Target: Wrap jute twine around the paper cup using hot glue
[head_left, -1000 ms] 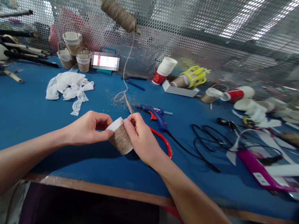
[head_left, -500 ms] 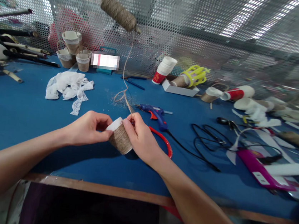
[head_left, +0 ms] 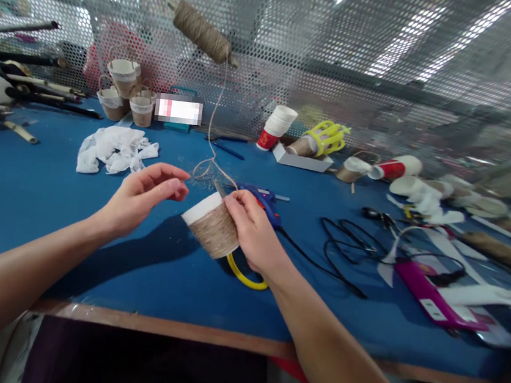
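Note:
My right hand (head_left: 254, 228) grips a small paper cup (head_left: 214, 227) wrapped in brown twine, tilted with its bare white band up to the left. A metal blade (head_left: 220, 189) sticks out past my right fingertips, and a yellow handle loop (head_left: 248, 280) shows below the palm; they look like scissors held along with the cup. Twine (head_left: 220, 98) runs down from the spool to the fingers of this hand. To the left of the cup, apart from it, my left hand (head_left: 147, 194) is open with fingers loosely bent. Behind my right hand lies a blue glue gun (head_left: 274, 209), partly covered.
A twine spool (head_left: 202, 32) hangs on the perforated metal screen. White lace (head_left: 113, 147) lies at the left, with small twine-wrapped baskets (head_left: 123, 93) behind. Stacked paper cups (head_left: 276, 126) stand at the back. Black cable (head_left: 342, 244) and a purple power strip (head_left: 437, 295) lie right.
My left hand has let go of the cup and moved up and left. The cup has turned in my right hand. A blade and yellow loop now show; the red loop seen before is hidden.

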The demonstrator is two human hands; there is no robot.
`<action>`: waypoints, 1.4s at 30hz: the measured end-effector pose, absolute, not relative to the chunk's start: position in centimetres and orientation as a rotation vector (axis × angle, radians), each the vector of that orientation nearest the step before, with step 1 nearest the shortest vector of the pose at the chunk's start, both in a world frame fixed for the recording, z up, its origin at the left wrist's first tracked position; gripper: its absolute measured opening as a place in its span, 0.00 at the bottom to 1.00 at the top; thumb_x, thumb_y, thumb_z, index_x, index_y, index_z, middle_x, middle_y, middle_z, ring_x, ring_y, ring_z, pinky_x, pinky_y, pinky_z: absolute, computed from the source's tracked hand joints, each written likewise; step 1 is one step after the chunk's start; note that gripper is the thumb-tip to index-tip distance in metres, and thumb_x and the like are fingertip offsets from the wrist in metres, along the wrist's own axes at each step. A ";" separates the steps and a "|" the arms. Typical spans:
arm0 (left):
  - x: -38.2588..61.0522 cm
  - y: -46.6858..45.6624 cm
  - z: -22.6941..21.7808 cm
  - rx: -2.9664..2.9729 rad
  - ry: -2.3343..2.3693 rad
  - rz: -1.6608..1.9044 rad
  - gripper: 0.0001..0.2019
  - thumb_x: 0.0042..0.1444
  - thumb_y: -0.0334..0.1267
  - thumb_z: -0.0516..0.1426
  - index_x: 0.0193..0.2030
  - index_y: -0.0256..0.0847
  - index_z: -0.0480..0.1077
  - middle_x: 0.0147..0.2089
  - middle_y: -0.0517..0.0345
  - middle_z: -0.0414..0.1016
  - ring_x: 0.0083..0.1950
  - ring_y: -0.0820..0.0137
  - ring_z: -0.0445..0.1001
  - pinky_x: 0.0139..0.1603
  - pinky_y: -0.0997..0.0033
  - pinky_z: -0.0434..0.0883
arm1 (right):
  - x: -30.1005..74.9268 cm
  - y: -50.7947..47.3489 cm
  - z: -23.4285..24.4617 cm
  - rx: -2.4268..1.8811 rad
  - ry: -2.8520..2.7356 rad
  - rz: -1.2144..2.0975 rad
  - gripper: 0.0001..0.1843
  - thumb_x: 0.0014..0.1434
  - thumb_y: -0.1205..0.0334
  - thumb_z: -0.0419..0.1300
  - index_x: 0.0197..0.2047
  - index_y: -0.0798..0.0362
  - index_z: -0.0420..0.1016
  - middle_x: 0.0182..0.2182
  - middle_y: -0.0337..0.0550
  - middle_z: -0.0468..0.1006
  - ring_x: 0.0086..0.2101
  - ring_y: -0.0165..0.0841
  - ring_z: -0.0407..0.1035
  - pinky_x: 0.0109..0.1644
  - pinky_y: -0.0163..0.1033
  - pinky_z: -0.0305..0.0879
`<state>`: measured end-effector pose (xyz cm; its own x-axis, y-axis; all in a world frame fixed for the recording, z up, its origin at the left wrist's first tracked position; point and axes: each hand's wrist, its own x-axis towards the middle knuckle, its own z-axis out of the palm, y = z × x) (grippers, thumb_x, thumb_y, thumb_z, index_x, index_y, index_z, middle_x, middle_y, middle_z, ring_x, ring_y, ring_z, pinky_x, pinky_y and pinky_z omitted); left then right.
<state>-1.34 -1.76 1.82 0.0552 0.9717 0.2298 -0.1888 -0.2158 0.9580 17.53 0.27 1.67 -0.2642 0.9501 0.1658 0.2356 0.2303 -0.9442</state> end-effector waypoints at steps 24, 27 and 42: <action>-0.6 -2.4 1.7 1.591 1.116 1.286 0.04 0.54 0.35 0.52 0.31 0.37 0.64 0.27 0.62 0.66 0.28 0.76 0.65 0.31 0.76 0.64 | 17.1 0.0 0.9 -1.050 -1.485 0.987 0.09 0.58 0.55 0.50 0.30 0.50 0.61 0.25 0.33 0.61 0.27 0.26 0.57 0.31 0.33 0.56; -0.6 -2.4 1.9 1.559 1.151 1.298 0.06 0.55 0.35 0.51 0.28 0.38 0.61 0.23 0.63 0.64 0.26 0.76 0.64 0.30 0.75 0.63 | 17.0 0.0 1.2 -1.070 -1.526 0.942 0.09 0.58 0.55 0.49 0.30 0.50 0.60 0.25 0.34 0.62 0.27 0.27 0.58 0.31 0.34 0.57; -1.1 -1.6 1.6 1.623 1.307 1.222 0.12 0.54 0.39 0.50 0.23 0.37 0.66 0.21 0.62 0.65 0.25 0.75 0.63 0.28 0.75 0.61 | 16.9 -0.6 1.3 -1.063 -1.617 0.942 0.09 0.58 0.55 0.48 0.31 0.50 0.58 0.24 0.34 0.62 0.25 0.27 0.58 0.29 0.35 0.56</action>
